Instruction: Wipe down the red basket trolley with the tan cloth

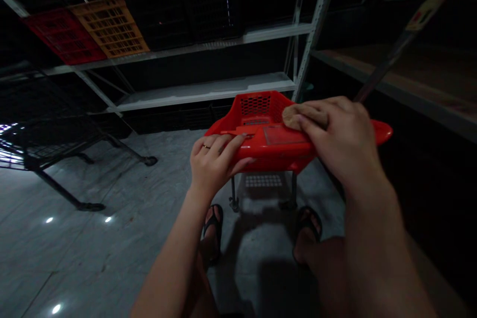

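Note:
A red plastic shopping cart [276, 160] stands right in front of me, its handle side towards me. My left hand [216, 159] is closed over the left part of the cart's handle, with a ring on one finger. Bunched in my right hand [343, 134] is a brown cloth [296, 115], pressed against the top of the handle to the right of its clear panel [286, 134]. The right fingertips are partly hidden behind the cloth.
Metal shelving [208, 93] runs behind the cart. A red crate [65, 35] and a yellow crate [111, 26] stand on it. To the left is a dark wire cart [52, 124] on the tiled floor. A long pole [391, 57] leans at the right.

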Motion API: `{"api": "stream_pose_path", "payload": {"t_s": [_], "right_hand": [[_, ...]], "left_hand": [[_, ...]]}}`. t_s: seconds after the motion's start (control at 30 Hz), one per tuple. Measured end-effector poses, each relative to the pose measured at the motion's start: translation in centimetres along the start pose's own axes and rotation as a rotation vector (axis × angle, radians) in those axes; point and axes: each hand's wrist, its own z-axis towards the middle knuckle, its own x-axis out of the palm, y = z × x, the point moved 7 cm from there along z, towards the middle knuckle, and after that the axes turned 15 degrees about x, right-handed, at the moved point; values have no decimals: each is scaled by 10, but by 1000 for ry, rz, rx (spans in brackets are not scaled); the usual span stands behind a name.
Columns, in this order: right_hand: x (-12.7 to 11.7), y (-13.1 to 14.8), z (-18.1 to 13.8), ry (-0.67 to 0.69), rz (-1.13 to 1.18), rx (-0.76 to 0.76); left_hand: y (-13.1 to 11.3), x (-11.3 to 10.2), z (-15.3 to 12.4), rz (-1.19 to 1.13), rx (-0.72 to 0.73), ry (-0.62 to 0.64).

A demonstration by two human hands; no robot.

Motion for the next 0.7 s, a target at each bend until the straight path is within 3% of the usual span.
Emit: {"api": "stream_pose_path", "payload": {"t_s": [0.07,0.13,0.3,0.4,0.5,0.6,0.7], "right_hand": [[-9,-12,4,31,-6,29],[-11,-6,0,53,-11,20],[10,69,-39,119,58,-177],[18,87,-49,175,61,-225],[6,57,-35,184,110,-180],[-17,9,-13,80,71,-74],[-25,2,-12,-28,-49,-33]], "left_hand": [[-1,-3,-3,-6,-5,-60],[-2,-2,-6,-42,-44,-114],[-7,7,-10,-63,-132,-161],[-8,6,-9,-28,-89,-179],[-6,5,-7,-12,-59,-167],[-4,6,-6,-20,-83,-170],[-5,9,-7,-46,-103,-183]]}}
